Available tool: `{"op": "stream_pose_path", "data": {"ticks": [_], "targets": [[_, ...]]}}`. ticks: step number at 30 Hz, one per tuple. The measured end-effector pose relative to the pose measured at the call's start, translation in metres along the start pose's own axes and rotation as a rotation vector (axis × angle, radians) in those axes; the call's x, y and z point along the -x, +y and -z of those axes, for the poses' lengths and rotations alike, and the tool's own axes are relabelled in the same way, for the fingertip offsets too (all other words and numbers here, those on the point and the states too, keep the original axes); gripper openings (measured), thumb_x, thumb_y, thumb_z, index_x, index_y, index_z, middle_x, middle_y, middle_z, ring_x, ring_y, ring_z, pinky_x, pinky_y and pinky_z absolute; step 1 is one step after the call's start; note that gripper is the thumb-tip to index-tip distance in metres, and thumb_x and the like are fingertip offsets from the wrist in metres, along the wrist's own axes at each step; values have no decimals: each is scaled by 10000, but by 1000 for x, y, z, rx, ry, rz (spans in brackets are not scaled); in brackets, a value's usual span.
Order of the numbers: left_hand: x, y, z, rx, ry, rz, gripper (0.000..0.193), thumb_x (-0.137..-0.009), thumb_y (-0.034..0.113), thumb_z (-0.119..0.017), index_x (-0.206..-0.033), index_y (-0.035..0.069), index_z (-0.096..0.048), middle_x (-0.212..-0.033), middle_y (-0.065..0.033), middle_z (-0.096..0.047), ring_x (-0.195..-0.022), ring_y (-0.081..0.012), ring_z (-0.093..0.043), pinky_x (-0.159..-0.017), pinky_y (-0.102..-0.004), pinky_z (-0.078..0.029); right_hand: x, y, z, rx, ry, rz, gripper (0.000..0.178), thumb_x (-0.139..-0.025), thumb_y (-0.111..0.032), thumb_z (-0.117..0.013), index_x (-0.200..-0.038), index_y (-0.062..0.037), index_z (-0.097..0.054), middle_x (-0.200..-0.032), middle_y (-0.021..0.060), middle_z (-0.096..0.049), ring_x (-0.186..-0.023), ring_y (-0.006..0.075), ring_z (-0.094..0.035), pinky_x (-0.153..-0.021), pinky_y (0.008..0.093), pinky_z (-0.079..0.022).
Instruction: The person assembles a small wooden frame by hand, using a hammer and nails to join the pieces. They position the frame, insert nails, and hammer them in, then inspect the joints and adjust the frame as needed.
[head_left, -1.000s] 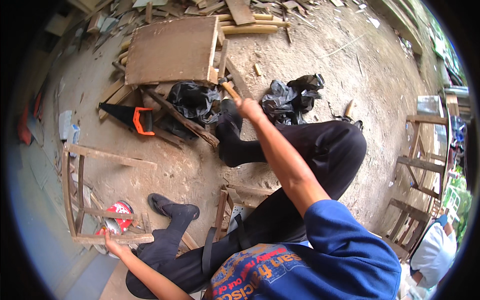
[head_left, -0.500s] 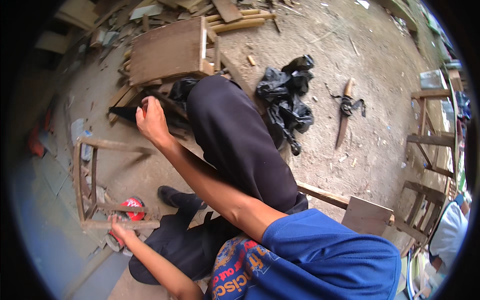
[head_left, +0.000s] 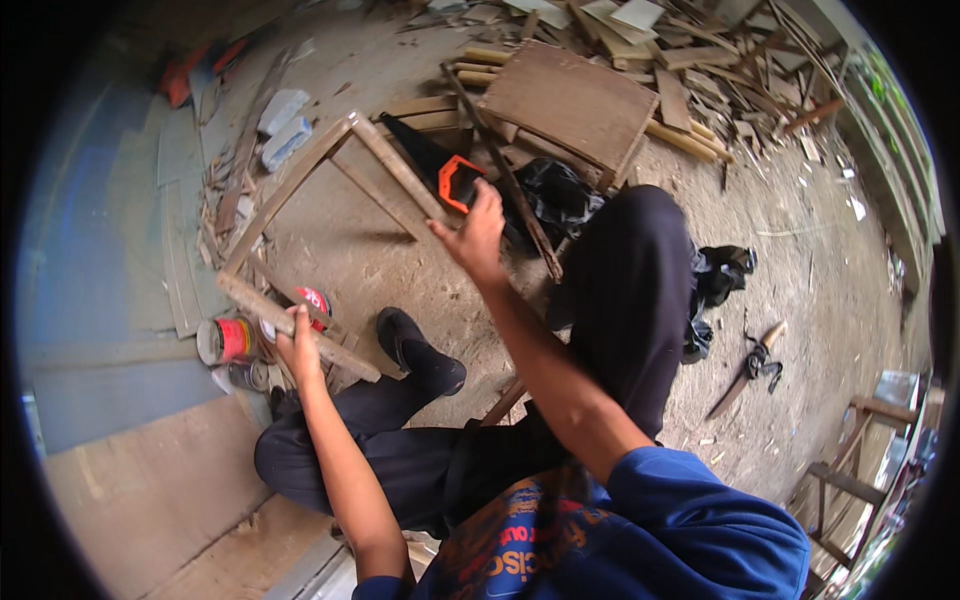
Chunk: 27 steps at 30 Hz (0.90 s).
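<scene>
A wooden frame [head_left: 285, 205] of joined bars, like part of a stool, stands tilted in front of me at the left. My left hand [head_left: 298, 352] is closed around its lower bar. At the end of its upper right bar is my right hand [head_left: 476, 236], fingers apart and thumb by the wood; whether it touches cannot be made out. Just beyond those fingers, a handsaw [head_left: 420, 155] with a black blade and orange handle lies against wood pieces. Red-labelled cans [head_left: 235, 341] stand beyond my left hand, partly hidden by the frame.
A brown wooden panel [head_left: 570, 100] rests on sticks ahead, with scrap wood piled behind. Black plastic bags [head_left: 720, 275] lie past my right knee. A large knife [head_left: 745, 375] with a wooden handle is on the ground at right, near a wooden rack [head_left: 845, 480].
My view has swung left, shifting the scene rightward. My right hand has come from beside the saw to the frame's bar end, and the saw's orange handle now shows. My left hand now grips the frame.
</scene>
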<state>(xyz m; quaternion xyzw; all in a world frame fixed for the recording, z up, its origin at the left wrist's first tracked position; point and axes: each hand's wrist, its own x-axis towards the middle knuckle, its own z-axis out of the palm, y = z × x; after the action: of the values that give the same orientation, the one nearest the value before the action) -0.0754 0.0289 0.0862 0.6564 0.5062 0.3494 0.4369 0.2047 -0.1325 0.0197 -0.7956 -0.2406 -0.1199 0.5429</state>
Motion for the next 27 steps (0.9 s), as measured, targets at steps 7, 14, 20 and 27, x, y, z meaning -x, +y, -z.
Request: {"op": "stream_pose_path", "data": {"ticks": [7,14,20,27], "targets": [[-5,-18,3,118,24,-103,368,-899,332,-683,-1020,-15,-655,-833,8,-621,-773,-95,-543,-711,-267,-445,-76,25,17,-172,-107,-224,652,-833,-373,-757,-1241,65,-501,-1152,236,-592,-1077,338,-587,-936,414,-471],[29,-1,-16,80,8,-111,358,-906,389,-679,-970,42,-619,-818,11,-602,-738,-97,-561,-674,-274,-471,-19,52,-6,-412,-677,-246,492,-940,-348,-658,-1230,26,-524,-1077,108,-641,-992,143,-581,-875,297,-456],[88,-28,20,-79,-293,24,581,-869,473,-687,-1186,3,-556,-918,-86,-629,-882,-210,-622,-826,-343,-486,5,64,-55,-483,-607,-165,159,-947,-178,-653,-1026,-63,-576,-706,-45,-520,-567,59,-460,-504,230,-369],[87,-119,159,-230,384,297,642,-1000,560,-319,-1140,24,-645,-1028,-126,-690,-988,-262,-621,-920,-409,-452,-30,54,-61,-221,-719,-158,281,-917,-293,-681,-1054,-54,-627,-720,0,-574,-568,88,-524,-511,255,-416]]}}
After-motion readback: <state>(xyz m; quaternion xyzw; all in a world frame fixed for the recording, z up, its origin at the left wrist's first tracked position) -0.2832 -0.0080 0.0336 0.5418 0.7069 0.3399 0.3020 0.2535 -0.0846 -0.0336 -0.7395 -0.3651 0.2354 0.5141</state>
